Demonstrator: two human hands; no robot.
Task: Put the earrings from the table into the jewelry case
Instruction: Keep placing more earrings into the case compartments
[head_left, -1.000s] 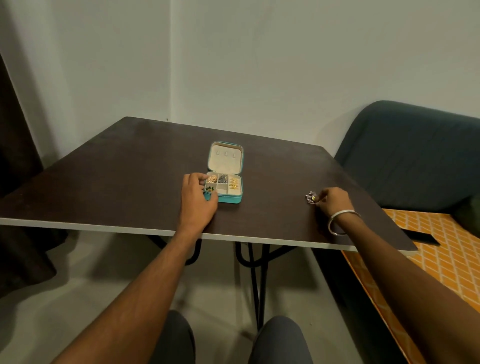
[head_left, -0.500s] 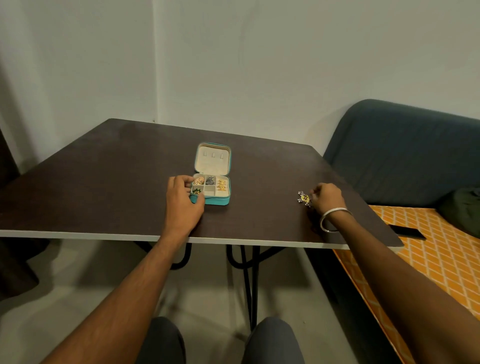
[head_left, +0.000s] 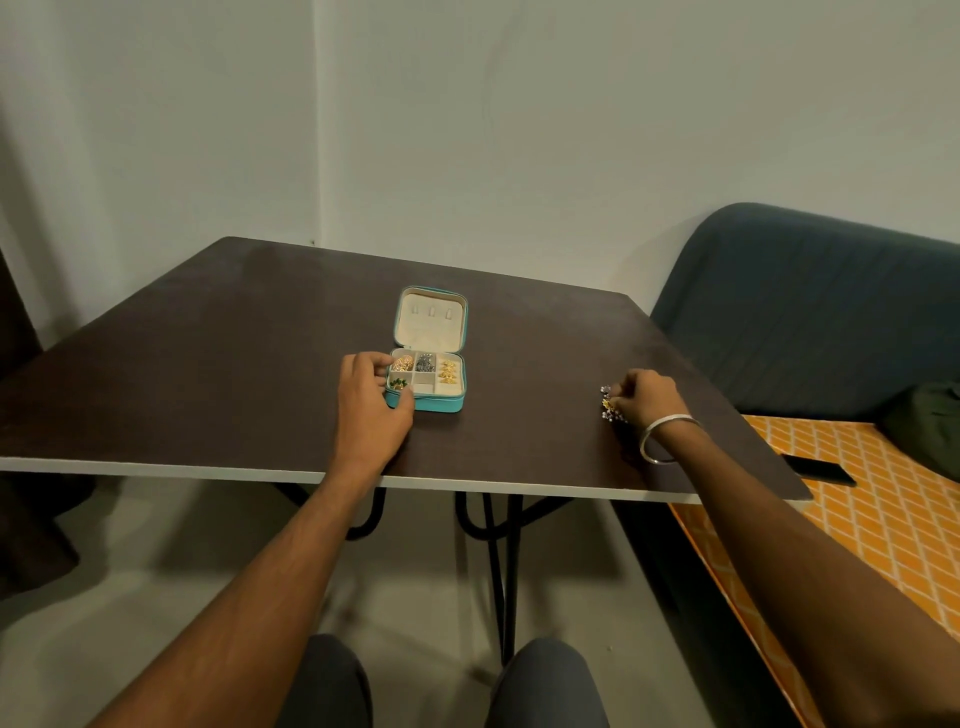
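Your left hand (head_left: 371, 402) sits at the centre of the frame, pressed against the left side of the jewelry case (head_left: 427, 375), with the thumb along the front left corner and the fingers curled around the far left edge, so it grips the case. The case lies open on the dark table (head_left: 218, 364), its lid (head_left: 432, 318) folded back toward the wall. Its tray shows 6 small compartments: gold pieces in the upper left and along the right side, grey pieces in the upper middle, green and gold ones in the lower left, and the lower middle looks bare.

Your right hand (head_left: 647, 397) rests on the table toward the right of the frame, well apart from the case. Its fingers are bunched together at the earrings (head_left: 608, 404) (a small cluster of gold and pale stones), which lie on the tabletop touching the fingertips; you cannot tell whether the fingers have actually closed on them. A silver bangle (head_left: 662, 439) circles that wrist.

At the right edge of the frame, a black phone (head_left: 823, 470) lies on an orange patterned cushion (head_left: 883, 509), below a dark green sofa back (head_left: 810, 306).
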